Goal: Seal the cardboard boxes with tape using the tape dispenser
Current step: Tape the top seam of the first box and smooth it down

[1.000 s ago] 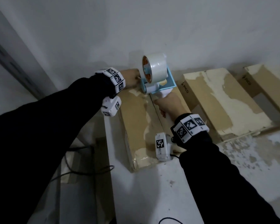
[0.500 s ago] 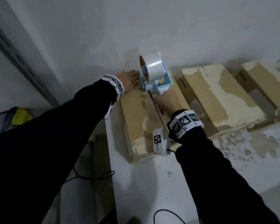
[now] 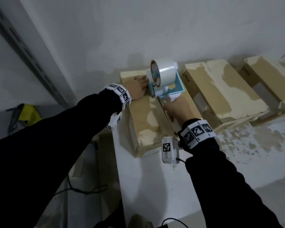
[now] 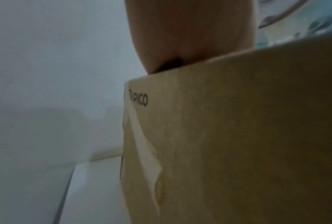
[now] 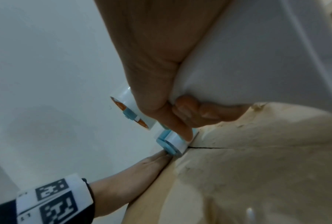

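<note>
My right hand (image 3: 176, 109) grips the tape dispenser (image 3: 164, 83) handle on the box (image 3: 143, 116) seam; my left hand (image 3: 137, 89), fingers flat, presses the box top beside it.

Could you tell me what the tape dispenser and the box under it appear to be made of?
The tape dispenser looks like smooth moulded plastic: a light blue frame and a white handle with a soft sheen. Its roll appears to be glossy clear film. The box looks like matte brown cardboard, with pale patches where the surface layer seems torn off.
</note>
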